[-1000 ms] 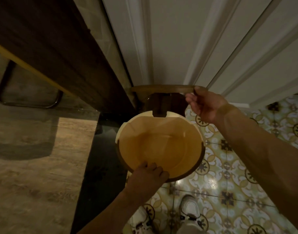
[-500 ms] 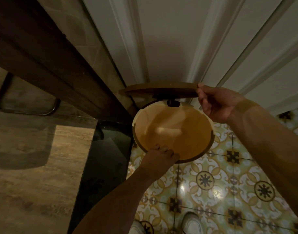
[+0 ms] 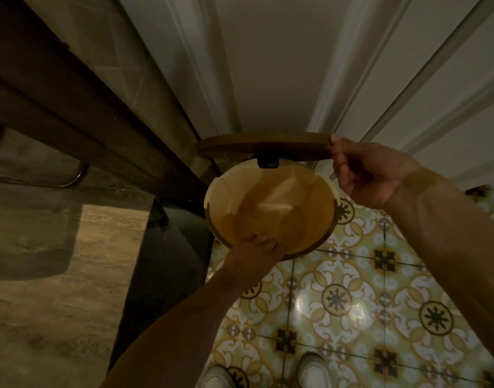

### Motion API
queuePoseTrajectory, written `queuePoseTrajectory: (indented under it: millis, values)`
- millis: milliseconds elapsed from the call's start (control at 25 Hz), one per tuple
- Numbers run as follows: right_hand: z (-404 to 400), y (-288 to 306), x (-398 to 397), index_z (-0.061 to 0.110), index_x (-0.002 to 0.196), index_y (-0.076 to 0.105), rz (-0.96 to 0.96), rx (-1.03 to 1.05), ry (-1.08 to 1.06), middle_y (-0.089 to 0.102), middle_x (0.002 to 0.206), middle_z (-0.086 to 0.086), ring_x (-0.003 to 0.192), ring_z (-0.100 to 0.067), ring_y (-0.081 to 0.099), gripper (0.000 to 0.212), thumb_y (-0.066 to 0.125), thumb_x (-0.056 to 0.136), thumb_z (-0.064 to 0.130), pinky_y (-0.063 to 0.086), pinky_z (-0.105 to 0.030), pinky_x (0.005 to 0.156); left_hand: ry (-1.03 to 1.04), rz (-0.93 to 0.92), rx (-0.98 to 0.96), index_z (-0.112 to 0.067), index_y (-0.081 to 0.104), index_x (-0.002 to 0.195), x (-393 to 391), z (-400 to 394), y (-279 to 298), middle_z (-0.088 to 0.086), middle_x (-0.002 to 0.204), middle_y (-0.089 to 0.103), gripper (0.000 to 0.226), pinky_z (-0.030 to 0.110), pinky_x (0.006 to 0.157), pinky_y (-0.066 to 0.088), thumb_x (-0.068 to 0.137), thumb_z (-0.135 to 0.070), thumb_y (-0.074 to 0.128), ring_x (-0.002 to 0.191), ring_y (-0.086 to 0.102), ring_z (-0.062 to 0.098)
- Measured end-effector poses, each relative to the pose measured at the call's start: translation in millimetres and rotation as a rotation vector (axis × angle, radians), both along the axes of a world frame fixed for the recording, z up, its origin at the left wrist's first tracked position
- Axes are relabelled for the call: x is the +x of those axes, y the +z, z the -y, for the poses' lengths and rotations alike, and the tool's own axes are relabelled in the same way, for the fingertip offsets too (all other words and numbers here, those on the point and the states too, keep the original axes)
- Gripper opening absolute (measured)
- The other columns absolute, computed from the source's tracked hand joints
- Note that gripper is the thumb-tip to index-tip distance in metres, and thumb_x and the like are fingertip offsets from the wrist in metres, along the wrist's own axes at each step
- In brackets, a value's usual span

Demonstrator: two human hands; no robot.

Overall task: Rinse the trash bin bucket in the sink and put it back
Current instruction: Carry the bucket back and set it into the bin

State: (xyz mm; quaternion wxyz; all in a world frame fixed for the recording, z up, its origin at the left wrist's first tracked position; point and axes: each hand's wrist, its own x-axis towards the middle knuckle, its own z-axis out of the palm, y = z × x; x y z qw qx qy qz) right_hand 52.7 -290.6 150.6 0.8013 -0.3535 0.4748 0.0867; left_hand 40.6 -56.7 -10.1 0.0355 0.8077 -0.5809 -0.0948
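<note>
A round cream bucket [image 3: 268, 208] with nothing inside sits low in the brown trash bin, whose dark rim [image 3: 310, 252] shows around its near edge. My left hand [image 3: 254, 252] grips the bucket's near rim, fingers curled over it. The bin's brown lid [image 3: 265, 145] stands up on its black hinge, and my right hand [image 3: 371, 175] pinches its right edge. The bin's body is hidden under the bucket.
A white panelled door [image 3: 282, 65] stands right behind the bin. A dark wooden frame [image 3: 72, 107] runs diagonally on the left, with a black threshold strip [image 3: 167, 261] beside the bin. Patterned floor tiles [image 3: 352, 303] spread on the right; my white shoes [image 3: 313, 371] are at the bottom.
The bucket has gone down into the bin, its rim now close to the bin's rim. My left hand followed it down. My right hand keeps the lid raised.
</note>
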Motion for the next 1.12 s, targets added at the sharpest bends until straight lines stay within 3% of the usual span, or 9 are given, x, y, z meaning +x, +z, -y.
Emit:
queuePoseTrajectory:
  millis: [200, 320, 440, 720, 800, 920, 1000, 1120]
  values:
    - [-6, 1, 0, 0.016, 0.084, 0.063, -0.001, 0.009, 0.028, 0.057, 0.046, 0.007, 0.038, 0.000, 0.051, 0.008, 0.062, 0.091, 0.018, 0.042, -0.010, 0.035, -0.012, 0.017, 0.017, -0.022, 0.069, 0.087, -1, -8, -4, -0.003, 0.077, 0.066, 0.032, 0.030, 0.060, 0.054, 0.075, -0.016, 0.040, 0.076, 0.067, 0.022]
    - [-7, 2, 1, 0.015, 0.080, 0.064, -0.005, 0.019, 0.029, 0.057, 0.046, 0.008, 0.038, 0.000, 0.051, 0.011, 0.063, 0.090, 0.019, 0.042, -0.011, 0.035, -0.005, 0.015, 0.058, -0.024, 0.069, 0.088, 1, -5, -14, -0.003, 0.076, 0.067, 0.019, 0.031, 0.062, 0.054, 0.070, -0.017, 0.067, 0.076, 0.067, 0.021]
    - [-3, -1, 0, 0.012, 0.081, 0.066, -0.014, 0.017, 0.042, 0.056, 0.047, 0.007, 0.037, -0.001, 0.051, 0.012, 0.064, 0.089, 0.021, 0.042, -0.012, 0.034, 0.012, 0.006, 0.099, -0.023, 0.070, 0.088, 2, -5, -26, -0.002, 0.075, 0.067, 0.037, 0.032, 0.063, 0.055, 0.055, -0.023, 0.087, 0.074, 0.068, 0.022]
    - [-3, -6, -7, 0.014, 0.087, 0.067, 0.000, 0.022, 0.048, 0.055, 0.049, 0.007, 0.039, -0.001, 0.051, 0.005, 0.064, 0.088, 0.018, 0.042, -0.012, 0.034, 0.076, 0.066, 0.219, -0.021, 0.071, 0.084, -3, -1, -51, 0.000, 0.066, 0.066, 0.043, 0.036, 0.053, 0.054, 0.045, -0.021, 0.090, 0.063, 0.067, 0.027]
    - [-5, -7, -10, 0.015, 0.088, 0.067, -0.004, -0.001, 0.047, 0.055, 0.049, 0.007, 0.039, -0.001, 0.050, 0.004, 0.064, 0.089, 0.018, 0.041, -0.011, 0.035, 0.102, 0.025, 0.270, -0.019, 0.070, 0.096, -6, 0, -50, 0.003, 0.078, 0.069, 0.041, 0.041, 0.063, 0.055, 0.058, -0.023, 0.086, 0.075, 0.069, 0.031]
    - [-9, -9, -18, 0.013, 0.084, 0.067, -0.015, -0.011, 0.053, 0.057, 0.049, 0.007, 0.039, 0.000, 0.051, 0.010, 0.065, 0.088, 0.022, 0.042, -0.012, 0.035, 0.164, -0.040, 0.313, -0.019, 0.054, 0.126, -5, 1, -42, 0.005, 0.115, 0.061, 0.053, 0.046, 0.090, 0.047, 0.083, -0.049, 0.065, 0.112, 0.057, 0.032]
    - [-15, -13, -32, 0.012, 0.077, 0.066, -0.021, 0.005, 0.093, 0.059, 0.051, 0.005, 0.041, -0.002, 0.052, 0.016, 0.066, 0.087, 0.024, 0.045, -0.013, 0.037, 0.210, 0.013, 0.214, -0.020, 0.052, 0.125, -8, -5, -26, 0.004, 0.118, 0.059, 0.066, 0.046, 0.092, 0.046, 0.076, -0.062, 0.066, 0.112, 0.055, 0.029]
    - [-32, -31, -66, 0.012, 0.072, 0.068, -0.111, -0.088, 0.138, 0.065, 0.059, 0.001, 0.048, -0.007, 0.056, 0.018, 0.069, 0.085, 0.026, 0.049, -0.020, 0.043, 0.225, 0.009, 0.041, -0.018, 0.052, 0.129, -24, -20, -14, 0.007, 0.129, 0.058, 0.069, 0.050, 0.101, 0.043, 0.076, -0.060, 0.067, 0.122, 0.052, 0.031]
